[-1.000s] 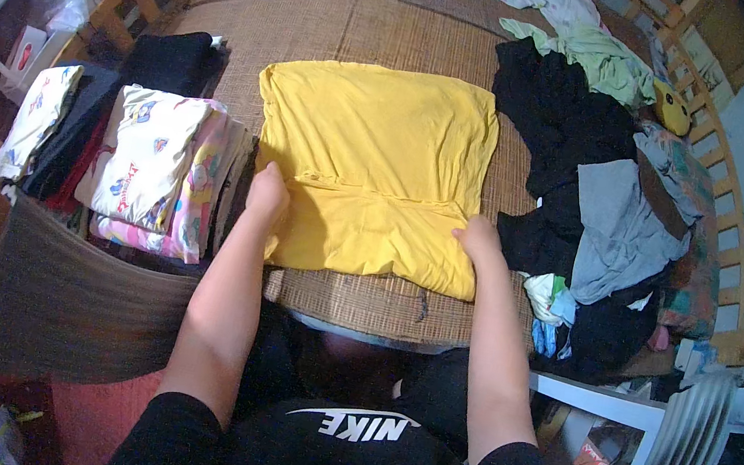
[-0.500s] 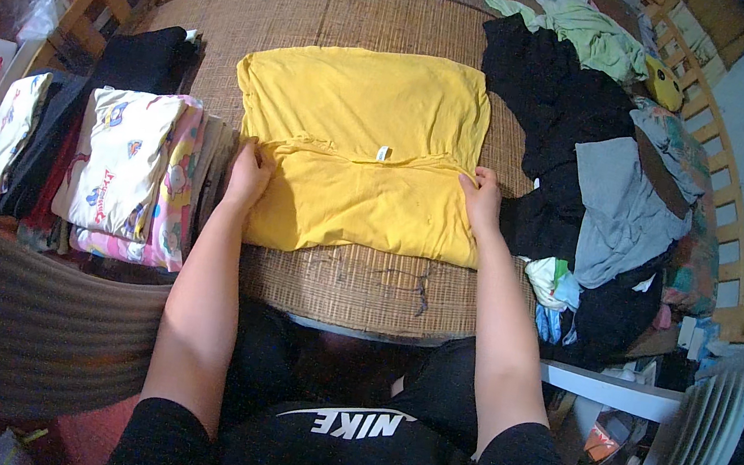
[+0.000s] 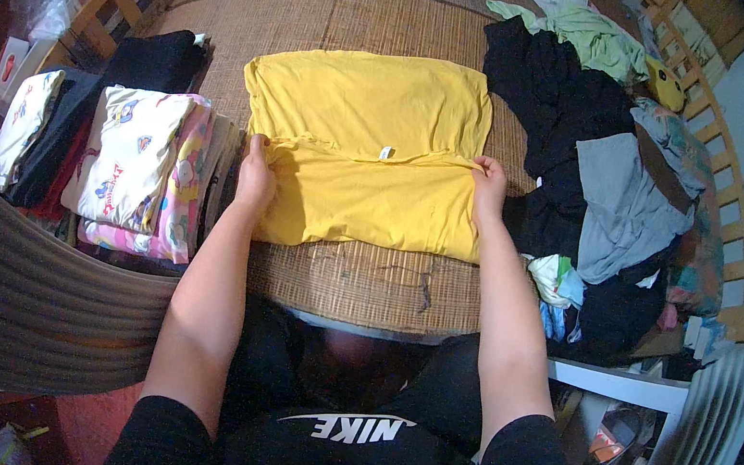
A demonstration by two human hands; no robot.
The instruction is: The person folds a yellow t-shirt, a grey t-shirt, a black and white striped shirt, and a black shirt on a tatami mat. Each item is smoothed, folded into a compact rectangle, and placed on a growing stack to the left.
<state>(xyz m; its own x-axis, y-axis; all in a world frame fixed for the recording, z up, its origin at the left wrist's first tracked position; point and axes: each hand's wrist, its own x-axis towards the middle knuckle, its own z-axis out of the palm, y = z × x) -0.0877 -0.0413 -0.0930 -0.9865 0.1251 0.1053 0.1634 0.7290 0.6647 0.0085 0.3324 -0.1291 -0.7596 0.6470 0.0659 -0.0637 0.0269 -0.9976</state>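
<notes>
A yellow T-shirt (image 3: 373, 101) lies on the woven mat, with its near part folded over the far part. A small white neck label (image 3: 385, 153) shows in the middle of the fold's upper edge. My left hand (image 3: 256, 175) pinches the left end of that edge between thumb and fingers. At the opposite end, my right hand (image 3: 489, 191) is closed on the edge in the same way, thumb on top. Both forearms reach in from the lower edge, one on each side of the shirt.
Folded clothes stand in stacks at the left, topped by a white printed garment (image 3: 133, 158). Loose black clothing (image 3: 551, 86) and a grey garment (image 3: 624, 209) lie heaped at the right. Wooden rails (image 3: 121, 3) border the woven mat (image 3: 354, 283). A green cloth (image 3: 606, 44) lies far right.
My right hand has moved slightly away from me with the shirt's edge, and my left hand has shifted a little. Both keep hold. The whole view has also shifted slightly.
</notes>
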